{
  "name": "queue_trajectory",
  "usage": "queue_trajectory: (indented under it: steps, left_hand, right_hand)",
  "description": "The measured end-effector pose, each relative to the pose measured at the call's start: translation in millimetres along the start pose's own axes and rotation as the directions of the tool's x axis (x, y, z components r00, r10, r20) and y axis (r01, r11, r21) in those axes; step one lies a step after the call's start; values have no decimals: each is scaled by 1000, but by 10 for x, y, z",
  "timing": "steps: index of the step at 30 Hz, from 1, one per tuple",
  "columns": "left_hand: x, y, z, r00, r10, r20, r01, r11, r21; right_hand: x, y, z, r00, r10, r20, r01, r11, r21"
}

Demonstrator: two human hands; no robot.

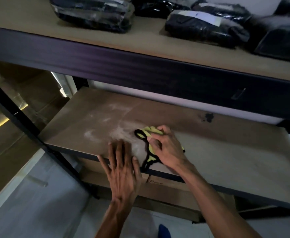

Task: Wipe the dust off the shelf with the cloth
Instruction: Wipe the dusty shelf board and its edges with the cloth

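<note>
A brown shelf board (218, 152) runs across the middle of the view, with pale dust smears (120, 129) on its left half. My right hand (165, 146) presses a yellow cloth with black edging (149, 134) onto the board near its front edge, fingers closed on the bunched fabric. A corner of the cloth hangs over the front lip. My left hand (122, 170) lies flat just left of the cloth, fingers spread, palm over the shelf's front edge and fingertips on the dusty patch.
The upper shelf (140, 40) carries several black plastic-wrapped packages (92, 14). A black metal upright (20, 121) slants down the left. A dark stain (208, 117) marks the board's back right. A cardboard box (158, 184) sits on the level below, above a pale floor.
</note>
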State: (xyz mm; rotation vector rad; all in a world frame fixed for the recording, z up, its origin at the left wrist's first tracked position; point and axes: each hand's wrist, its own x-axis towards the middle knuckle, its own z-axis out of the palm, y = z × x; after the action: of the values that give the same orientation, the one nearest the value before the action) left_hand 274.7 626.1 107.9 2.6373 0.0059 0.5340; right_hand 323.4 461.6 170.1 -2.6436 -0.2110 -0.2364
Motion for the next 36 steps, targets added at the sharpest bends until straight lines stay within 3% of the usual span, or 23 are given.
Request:
queue_trajectory:
  steps: [3,5,8,11,14,18,21,24,26,28,30,31,33,36]
  left_hand:
    - [-20,72,39,1000,3,17,-3,1000,16]
    - [-20,87,60,1000,5,27,-6,999,37]
    - [-21,80,69,1000,12,21,-12,999,37]
    - [-20,72,80,1000,24,18,-24,999,42]
    - [-12,64,93,999,19,26,-20,998,59]
    - [-14,72,78,1000,24,20,-25,998,52]
    - [-17,62,69,999,32,13,-33,999,43]
    - [-25,47,60,999,35,8,-35,999,37]
    - [-26,48,56,999,37,7,-37,999,33]
    - [-28,44,45,999,38,15,-39,998,46]
    - [-25,41,34,999,41,21,-42,998,55]
    - [-21,48,32,999,42,22,-43,998,55]
    - [-18,51,27,999,37,24,-39,998,58]
    - [-23,51,29,1000,24,20,-25,998,55]
  right_hand:
    - [39,405,-320,995,78,-70,-76,997,30]
    - [107,838,-557,956,147,-254,-161,986,-35]
    - [199,1472,-816,804,396,-443,-467,882,-58]
    - [201,1789,-740,694,606,-389,-678,732,-67]
    - [193,1521,-495,773,557,-302,-618,769,-162]
    - [145,581,-137,934,315,-168,-342,924,-169]
    - [110,246,-42,980,184,-73,-195,962,-194]
    - [81,412,-176,988,94,-120,-107,988,-109]
    - [159,808,-317,963,170,-209,-195,975,-108]
    - [268,1234,-495,869,365,-334,-419,903,-101]
    - [345,1422,-536,769,545,-334,-599,797,-77]
    - [359,1394,-489,753,574,-323,-626,776,-80]
    - [367,1125,-304,791,538,-292,-588,800,-118]
    - [349,509,48,905,368,-215,-406,896,-179]
